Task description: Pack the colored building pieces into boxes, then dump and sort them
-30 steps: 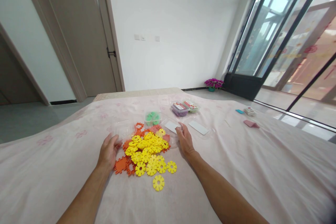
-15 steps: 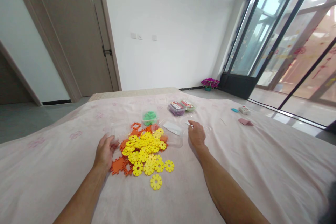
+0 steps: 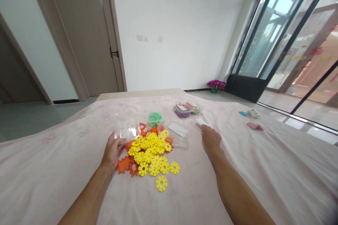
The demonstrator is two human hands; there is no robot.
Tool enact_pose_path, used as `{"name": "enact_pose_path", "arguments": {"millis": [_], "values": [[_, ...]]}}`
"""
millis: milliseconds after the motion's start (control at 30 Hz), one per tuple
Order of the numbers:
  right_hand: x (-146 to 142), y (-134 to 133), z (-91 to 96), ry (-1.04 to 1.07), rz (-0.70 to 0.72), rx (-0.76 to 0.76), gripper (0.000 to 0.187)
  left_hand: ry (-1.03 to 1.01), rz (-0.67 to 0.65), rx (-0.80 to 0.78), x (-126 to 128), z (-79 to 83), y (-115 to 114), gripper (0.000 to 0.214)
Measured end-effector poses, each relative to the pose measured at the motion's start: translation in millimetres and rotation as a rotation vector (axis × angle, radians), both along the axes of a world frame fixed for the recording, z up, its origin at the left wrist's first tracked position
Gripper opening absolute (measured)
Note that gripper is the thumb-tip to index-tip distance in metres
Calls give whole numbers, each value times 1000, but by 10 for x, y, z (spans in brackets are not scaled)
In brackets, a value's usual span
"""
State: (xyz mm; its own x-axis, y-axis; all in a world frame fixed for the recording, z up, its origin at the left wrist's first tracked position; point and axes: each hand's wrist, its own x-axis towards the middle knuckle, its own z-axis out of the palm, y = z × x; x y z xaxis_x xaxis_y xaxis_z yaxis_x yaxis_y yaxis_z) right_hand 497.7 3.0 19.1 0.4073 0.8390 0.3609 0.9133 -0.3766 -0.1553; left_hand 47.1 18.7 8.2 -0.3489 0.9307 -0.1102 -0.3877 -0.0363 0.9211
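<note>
Holding a clear box point(image 3: 126, 129) by its near side in the head view, the left hand point(image 3: 113, 151) has its fingers closed on the plastic, beside the heap's left flank. The right hand point(image 3: 212, 139) is curled at a clear lid point(image 3: 196, 124) with a white panel, fingertips on its near right part; how firmly it grips cannot be told. Between the hands, around the middle of the pink cloth point(image 3: 66, 179), yellow discs point(image 3: 149, 147) lie piled over orange pieces point(image 3: 123, 165), one disc lying loose toward the near edge. Behind the heap, green pieces point(image 3: 155, 117) sit in a clear tub. A second lid point(image 3: 182, 141) lies at the heap's right. Toward the cloth's far edge stand a purple-filled tub point(image 3: 182, 112) and a green-filled tub point(image 3: 194, 109), touching or nearly so; toward its right edge lie a white packet point(image 3: 254, 114), a blue item point(image 3: 243, 113) and a pink item point(image 3: 255, 126).
</note>
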Motion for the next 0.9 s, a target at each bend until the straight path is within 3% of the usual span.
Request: {"name": "enact_pose_path", "arguments": {"millis": [100,167,233,300,367,433,500,600,700,900], "values": [[75,-15,147,141,-132,330,39,-30,-20,7,-13,-23,12,72],[81,-29,339,327,-145,593,41,-51,-27,17,-13,-34,15,75],[-10,-45,578,613,-52,836,42,-49,-39,41,1,-33,8,78],[-240,-73,807,1010,94,960,44,-20,-55,79,33,-16,-13,80],[-612,-123,965,1351,257,869,43,7,-74,114,88,25,-50,78],[-1076,-190,1016,1513,442,703,44,18,-93,131,164,92,-109,75],[-1544,-247,966,1577,539,574,50,33,-119,139,255,176,-187,72],[-2068,-254,788,1611,574,461,51,35,-184,162,395,289,-311,69],[-2297,-159,619,1493,563,505,48,-69,-254,191,510,329,-392,70],[-2356,22,484,1295,465,594,43,-154,-300,240,684,245,-439,75]]}}
